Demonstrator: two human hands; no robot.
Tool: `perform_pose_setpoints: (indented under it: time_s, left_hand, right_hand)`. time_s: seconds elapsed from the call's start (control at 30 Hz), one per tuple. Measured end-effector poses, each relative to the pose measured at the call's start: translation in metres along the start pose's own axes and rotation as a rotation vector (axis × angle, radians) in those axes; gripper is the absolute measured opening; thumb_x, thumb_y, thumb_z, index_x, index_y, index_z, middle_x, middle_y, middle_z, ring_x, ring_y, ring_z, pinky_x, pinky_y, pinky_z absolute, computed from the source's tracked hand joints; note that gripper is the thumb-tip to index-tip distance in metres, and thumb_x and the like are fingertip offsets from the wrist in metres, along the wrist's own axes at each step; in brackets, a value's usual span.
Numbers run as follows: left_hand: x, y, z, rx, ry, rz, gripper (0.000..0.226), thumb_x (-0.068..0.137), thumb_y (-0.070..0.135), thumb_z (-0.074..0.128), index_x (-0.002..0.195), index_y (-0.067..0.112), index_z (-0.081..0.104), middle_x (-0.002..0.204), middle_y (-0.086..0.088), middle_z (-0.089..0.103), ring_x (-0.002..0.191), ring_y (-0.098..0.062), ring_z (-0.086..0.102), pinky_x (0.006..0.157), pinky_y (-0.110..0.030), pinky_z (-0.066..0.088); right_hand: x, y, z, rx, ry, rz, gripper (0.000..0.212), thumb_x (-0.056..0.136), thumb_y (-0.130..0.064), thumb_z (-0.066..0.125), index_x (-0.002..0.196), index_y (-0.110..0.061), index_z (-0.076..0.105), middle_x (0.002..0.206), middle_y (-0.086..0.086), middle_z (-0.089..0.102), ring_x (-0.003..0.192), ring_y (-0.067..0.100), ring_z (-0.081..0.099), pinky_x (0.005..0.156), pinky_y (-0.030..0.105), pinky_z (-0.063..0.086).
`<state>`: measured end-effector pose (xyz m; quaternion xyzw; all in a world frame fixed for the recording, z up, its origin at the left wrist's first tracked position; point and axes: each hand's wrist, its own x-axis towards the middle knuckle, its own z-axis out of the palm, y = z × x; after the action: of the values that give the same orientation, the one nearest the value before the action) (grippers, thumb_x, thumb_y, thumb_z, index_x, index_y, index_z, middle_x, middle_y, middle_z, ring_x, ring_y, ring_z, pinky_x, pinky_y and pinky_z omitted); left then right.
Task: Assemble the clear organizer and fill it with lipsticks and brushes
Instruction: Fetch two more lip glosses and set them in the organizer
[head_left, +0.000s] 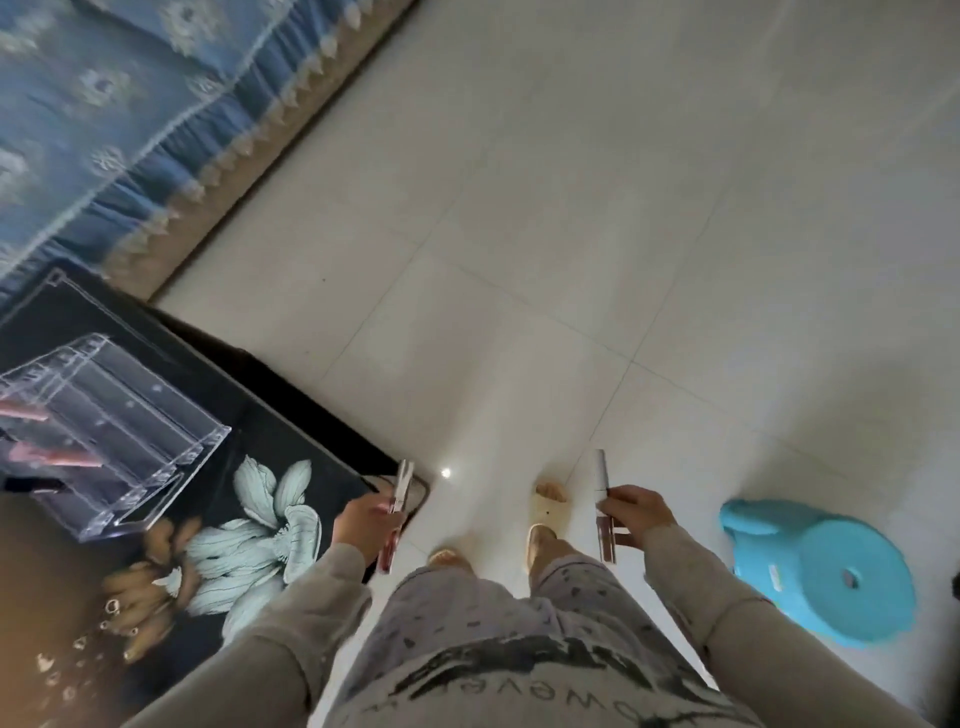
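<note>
The clear organizer (111, 431) stands on a black floral table (249, 447) at the left, with pink lipsticks (57, 457) lying in its compartments. My left hand (363, 522) grips a lip gloss tube (397, 512) with a clear cap and dark red body, just off the table's right corner. My right hand (636, 512) holds another tube (605, 506) with a white cap and a brownish body, over the floor. Both hands are well to the right of the organizer.
A blue patterned bed cover (119, 104) with a fringed edge fills the upper left. A turquoise plastic stool (826, 571) sits on the pale tiled floor (571, 260) at the right. My slippered feet (545, 509) stand between my hands.
</note>
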<state>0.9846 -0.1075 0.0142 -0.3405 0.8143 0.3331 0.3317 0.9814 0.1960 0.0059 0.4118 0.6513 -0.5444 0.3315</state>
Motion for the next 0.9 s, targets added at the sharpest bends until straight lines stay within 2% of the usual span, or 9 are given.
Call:
perform_pose_setpoints:
  time_s: [0.07, 0.13, 0.2, 0.27, 0.37, 0.47, 0.57, 0.67, 0.9]
  left_hand:
    - [0.002, 0.006, 0.002, -0.103, 0.042, -0.064, 0.016, 0.081, 0.007, 0.064, 0.094, -0.001, 0.068, 0.077, -0.016, 0.063, 0.078, -0.029, 0.059, 0.074, -0.032, 0.046]
    - [0.002, 0.009, 0.007, -0.155, 0.065, -0.117, 0.008, 0.08, 0.007, 0.065, 0.085, 0.002, 0.068, 0.07, -0.011, 0.058, 0.076, -0.025, 0.053, 0.077, -0.035, 0.046]
    - [0.003, 0.009, 0.014, -0.207, 0.076, -0.177, 0.018, 0.08, 0.006, 0.066, 0.096, -0.002, 0.067, 0.082, -0.018, 0.064, 0.083, -0.031, 0.059, 0.084, -0.036, 0.047]
    - [0.005, 0.011, 0.021, -0.282, 0.07, -0.236, 0.027, 0.08, 0.004, 0.066, 0.105, -0.008, 0.064, 0.101, -0.027, 0.067, 0.1, -0.039, 0.062, 0.09, -0.04, 0.047]
    - [0.015, 0.019, 0.026, -0.367, 0.077, -0.284, 0.03, 0.08, 0.004, 0.066, 0.108, -0.007, 0.063, 0.108, -0.029, 0.066, 0.106, -0.041, 0.06, 0.092, -0.045, 0.047]
    - [0.037, 0.033, 0.018, -0.377, 0.086, -0.292, 0.029, 0.081, 0.01, 0.066, 0.106, -0.003, 0.065, 0.102, -0.022, 0.069, 0.1, -0.036, 0.062, 0.09, -0.038, 0.047]
    - [0.064, 0.053, -0.006, -0.375, 0.088, -0.276, 0.021, 0.082, 0.012, 0.063, 0.098, -0.001, 0.068, 0.087, -0.013, 0.064, 0.082, -0.023, 0.054, 0.08, -0.031, 0.044]
    - [0.092, 0.077, -0.043, -0.448, 0.126, -0.233, 0.01, 0.082, 0.008, 0.061, 0.089, 0.006, 0.068, 0.069, -0.007, 0.058, 0.077, -0.021, 0.052, 0.077, -0.031, 0.046]
    - [0.14, 0.108, -0.135, -0.641, 0.245, -0.167, 0.021, 0.081, 0.005, 0.061, 0.101, 0.002, 0.066, 0.085, -0.008, 0.059, 0.083, -0.02, 0.055, 0.092, -0.042, 0.051]
  right_hand:
    - [0.016, -0.036, -0.004, -0.079, -0.06, -0.031, 0.011, 0.085, 0.006, 0.053, 0.093, -0.002, 0.056, 0.068, 0.009, 0.055, 0.062, 0.02, 0.054, 0.056, 0.03, 0.048]
    - [0.028, -0.066, -0.006, -0.161, -0.101, -0.063, 0.014, 0.085, 0.005, 0.054, 0.096, -0.003, 0.057, 0.069, 0.009, 0.056, 0.064, 0.02, 0.055, 0.058, 0.03, 0.048]
    - [0.039, -0.093, -0.004, -0.247, -0.129, -0.095, 0.018, 0.085, 0.005, 0.054, 0.101, -0.002, 0.059, 0.069, 0.007, 0.056, 0.064, 0.02, 0.055, 0.059, 0.031, 0.047]
    - [0.048, -0.115, -0.001, -0.308, -0.147, -0.106, 0.021, 0.086, 0.004, 0.054, 0.105, 0.0, 0.06, 0.069, 0.006, 0.056, 0.064, 0.019, 0.054, 0.061, 0.031, 0.047]
    - [0.062, -0.144, 0.008, -0.392, -0.168, -0.106, 0.023, 0.085, 0.004, 0.054, 0.108, 0.004, 0.059, 0.069, 0.007, 0.056, 0.066, 0.022, 0.055, 0.059, 0.029, 0.047]
    - [0.077, -0.172, 0.021, -0.469, -0.165, -0.101, 0.025, 0.085, 0.003, 0.054, 0.109, 0.004, 0.059, 0.071, 0.006, 0.057, 0.073, 0.024, 0.055, 0.057, 0.026, 0.047]
    - [0.09, -0.198, 0.034, -0.503, -0.138, -0.077, 0.024, 0.085, 0.003, 0.054, 0.108, 0.004, 0.059, 0.07, 0.006, 0.057, 0.066, 0.02, 0.055, 0.056, 0.027, 0.047]
    - [0.101, -0.228, 0.049, -0.517, -0.121, -0.066, 0.021, 0.086, 0.004, 0.053, 0.107, 0.004, 0.058, 0.071, 0.009, 0.057, 0.066, 0.021, 0.055, 0.057, 0.029, 0.048]
    - [0.118, -0.306, 0.107, -0.559, -0.124, -0.106, 0.012, 0.086, 0.006, 0.051, 0.094, -0.001, 0.057, 0.067, 0.01, 0.055, 0.061, 0.021, 0.053, 0.054, 0.029, 0.044]
